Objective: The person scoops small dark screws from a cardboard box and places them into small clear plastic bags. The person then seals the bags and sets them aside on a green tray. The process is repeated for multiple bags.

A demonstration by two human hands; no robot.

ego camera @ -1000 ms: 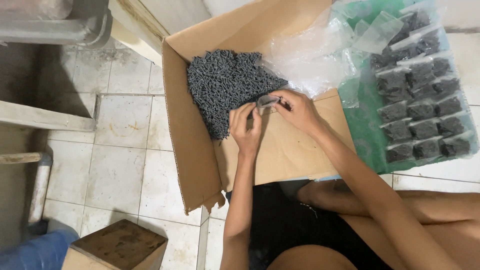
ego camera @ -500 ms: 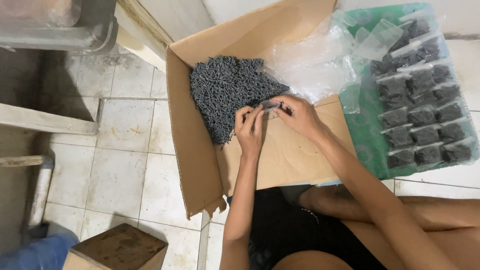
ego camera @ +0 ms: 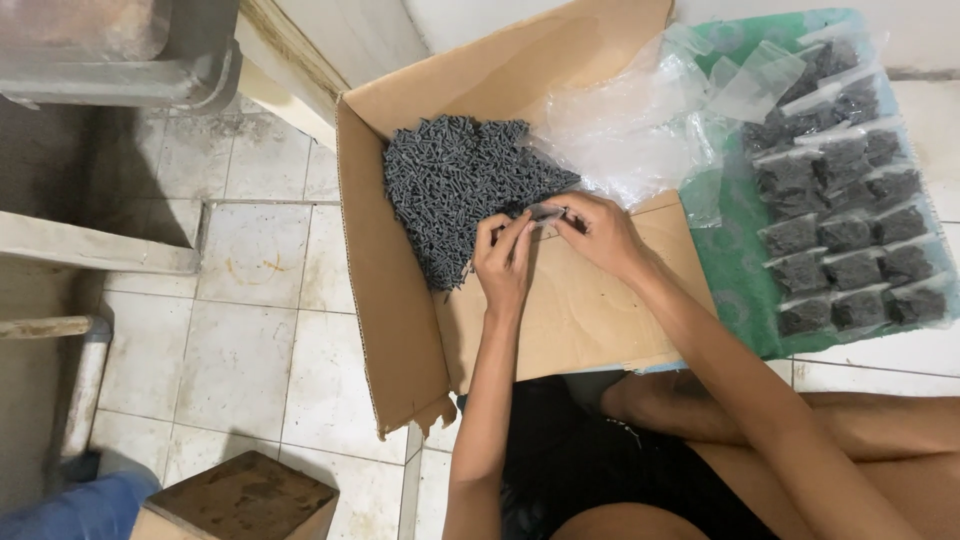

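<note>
Here I see the cardboard box (ego camera: 400,330) lying open on the tiled floor (ego camera: 250,300), a heap of dark screws (ego camera: 450,190) piled inside. Beside it, filled packets (ego camera: 840,240) sit in rows on a green sheet (ego camera: 735,260). My left hand (ego camera: 503,262) and right hand (ego camera: 600,235) pinch a small clear bag (ego camera: 545,212) at the heap's edge.

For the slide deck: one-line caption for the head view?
Both hands, left hand and right hand, pinch a small clear bag beside a pile of dark screws in a cardboard box.
</note>
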